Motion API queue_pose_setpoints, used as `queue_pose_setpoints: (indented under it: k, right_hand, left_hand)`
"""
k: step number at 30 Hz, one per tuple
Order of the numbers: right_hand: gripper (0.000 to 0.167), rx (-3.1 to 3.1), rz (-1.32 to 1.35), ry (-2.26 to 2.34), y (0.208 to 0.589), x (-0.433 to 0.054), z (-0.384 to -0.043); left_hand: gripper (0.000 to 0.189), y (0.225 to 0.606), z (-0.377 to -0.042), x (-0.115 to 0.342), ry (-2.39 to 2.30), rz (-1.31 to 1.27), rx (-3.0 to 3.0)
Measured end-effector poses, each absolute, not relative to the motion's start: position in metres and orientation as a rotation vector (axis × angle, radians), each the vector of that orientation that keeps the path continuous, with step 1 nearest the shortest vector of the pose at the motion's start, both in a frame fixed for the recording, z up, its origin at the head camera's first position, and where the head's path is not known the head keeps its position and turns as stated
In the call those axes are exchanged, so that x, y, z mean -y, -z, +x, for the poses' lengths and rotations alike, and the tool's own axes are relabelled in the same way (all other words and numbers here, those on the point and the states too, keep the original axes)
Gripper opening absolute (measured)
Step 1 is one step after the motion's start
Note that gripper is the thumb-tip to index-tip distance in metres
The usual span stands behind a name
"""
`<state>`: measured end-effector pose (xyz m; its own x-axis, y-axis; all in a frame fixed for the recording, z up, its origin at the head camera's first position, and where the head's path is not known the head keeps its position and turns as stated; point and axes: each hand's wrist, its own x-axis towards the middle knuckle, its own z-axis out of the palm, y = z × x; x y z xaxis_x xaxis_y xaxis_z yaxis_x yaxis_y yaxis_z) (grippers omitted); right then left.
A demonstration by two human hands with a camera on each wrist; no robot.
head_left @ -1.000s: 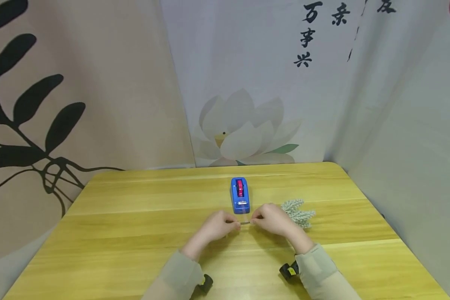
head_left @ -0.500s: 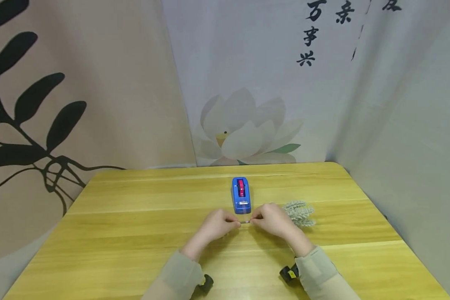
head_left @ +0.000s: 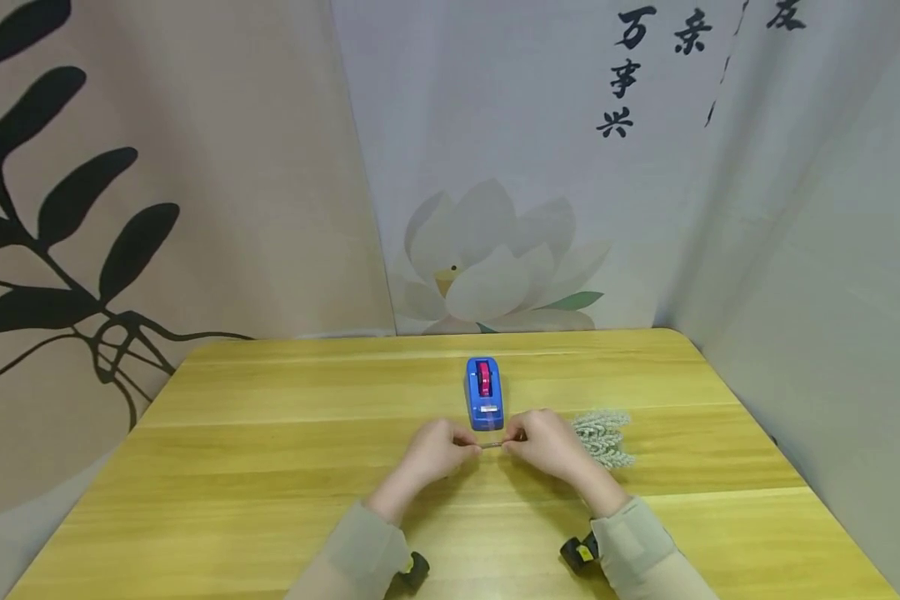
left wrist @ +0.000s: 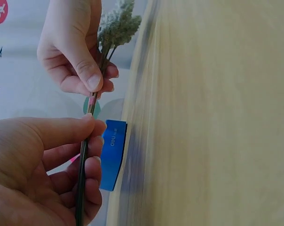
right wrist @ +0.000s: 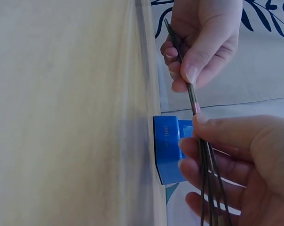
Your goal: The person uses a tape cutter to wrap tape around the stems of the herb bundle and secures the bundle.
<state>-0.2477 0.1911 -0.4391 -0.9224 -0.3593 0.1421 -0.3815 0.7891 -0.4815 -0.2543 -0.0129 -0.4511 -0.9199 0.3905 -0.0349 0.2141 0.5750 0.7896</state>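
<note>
A bunch of dried flowers (head_left: pixel 604 438) with pale grey-green heads and thin dark stems (head_left: pixel 491 445) lies crosswise between the two hands. My left hand (head_left: pixel 437 451) pinches the lower stems between thumb and fingers. Nearer the flower heads, my right hand (head_left: pixel 544 443) pinches the same stems, which fan apart past its fingers in the right wrist view. A pinkish band (left wrist: pixel 91 100) circles the stems in the short gap between the hands. Just beyond that gap stands a blue tape dispenser (head_left: pixel 485 395) with a red roll hub; a faint clear strip shows between it and the stems.
The wooden table (head_left: pixel 292 467) reaches back to a printed curtain (head_left: pixel 285 183) with leaves, a lotus and characters. A black wrist camera (head_left: pixel 581 552) hangs under the right cuff, and another (head_left: pixel 416 572) under the left.
The flower heads have turned, from two spread clumps to a tighter bundle, as the stems roll in the fingers. Both hands keep nearly the same place; the head view shifts slightly.
</note>
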Motion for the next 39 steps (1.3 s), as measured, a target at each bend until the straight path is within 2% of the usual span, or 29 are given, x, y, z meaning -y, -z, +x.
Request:
queue_pose_setpoints:
  k: [6,16,33,39]
  right_hand:
    - [0.011,2.930,0.595,-0.789,0.4406,-0.1898,-0.2464]
    - [0.016,2.926,0.563,-0.757,0.4400,-0.1900,-0.2449]
    - [0.017,2.894,0.543,-0.799,0.4428,-0.1883,-0.2463]
    - [0.006,2.912,0.564,-0.820,0.4409,-0.1868,-0.2473]
  left_hand:
    - [0.010,0.4530,-0.2540,0.0134,-1.253,0.529,-2.591]
    - [0.031,0.4486,-0.2536,0.0146,-1.196,0.573,-2.555]
    - [0.025,0.4452,-0.2518,0.0148,-1.141,0.641,-2.532]
    - [0.021,0.4468,-0.2532,0.0159,-1.168,0.612,-2.561]
